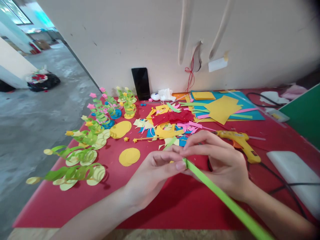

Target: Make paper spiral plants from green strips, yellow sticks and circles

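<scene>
My left hand (153, 173) and my right hand (221, 163) meet above the red table cover (175, 203), near its front middle. Both pinch the near end of a long green paper strip (225, 200), which runs from my fingertips down toward the lower right corner. My left thumb and fingers press the strip's tip. My right fingers curl over it from the other side. Something small and yellow shows under my left fingers, too hidden to name.
A yellow glue gun (241, 143) lies just behind my right hand, its black cable trailing right. Green spiral paper trees (82, 153) line the left edge. Yellow paper discs (129, 156), a scrap pile (172, 125), coloured sheets (222, 106), a black phone (141, 83) and a white block (295, 173) surround them.
</scene>
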Demonstrator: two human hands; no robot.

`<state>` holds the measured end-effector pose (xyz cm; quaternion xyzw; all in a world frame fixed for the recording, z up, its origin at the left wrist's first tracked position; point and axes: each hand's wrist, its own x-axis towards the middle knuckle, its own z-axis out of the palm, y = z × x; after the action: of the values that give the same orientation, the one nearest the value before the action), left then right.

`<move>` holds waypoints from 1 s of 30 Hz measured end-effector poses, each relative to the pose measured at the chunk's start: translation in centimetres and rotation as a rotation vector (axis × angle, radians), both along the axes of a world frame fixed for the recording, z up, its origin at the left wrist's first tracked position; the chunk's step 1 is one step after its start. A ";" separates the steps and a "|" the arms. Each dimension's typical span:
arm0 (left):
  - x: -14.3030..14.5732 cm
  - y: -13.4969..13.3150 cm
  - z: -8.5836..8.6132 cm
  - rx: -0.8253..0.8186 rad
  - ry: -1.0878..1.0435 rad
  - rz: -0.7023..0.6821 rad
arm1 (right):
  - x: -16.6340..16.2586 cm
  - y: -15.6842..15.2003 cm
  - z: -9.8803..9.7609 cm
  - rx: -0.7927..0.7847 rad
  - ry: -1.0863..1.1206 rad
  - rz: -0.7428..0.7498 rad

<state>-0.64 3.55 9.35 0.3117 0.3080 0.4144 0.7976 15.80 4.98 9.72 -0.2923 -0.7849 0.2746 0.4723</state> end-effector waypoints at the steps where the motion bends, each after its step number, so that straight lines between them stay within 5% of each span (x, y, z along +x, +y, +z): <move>1: 0.0 0.0 0.0 -0.013 0.007 0.001 | 0.0 0.0 0.0 0.023 -0.013 -0.001; 10: 0.0 0.2 -0.3 -0.018 -0.004 -0.047 | -0.1 -0.2 0.4 0.250 -0.108 -0.056; 21: -0.3 0.1 -0.2 0.153 0.024 -0.056 | 0.0 0.2 0.3 0.262 -0.063 -0.035; 30: 0.1 0.5 -0.3 0.025 -0.041 -0.065 | -0.3 -0.2 0.5 0.435 -0.195 -0.101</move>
<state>-0.50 4.05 9.08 0.3230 0.2761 0.3986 0.8128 15.54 4.82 10.24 -0.2477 -0.8519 0.0456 0.4591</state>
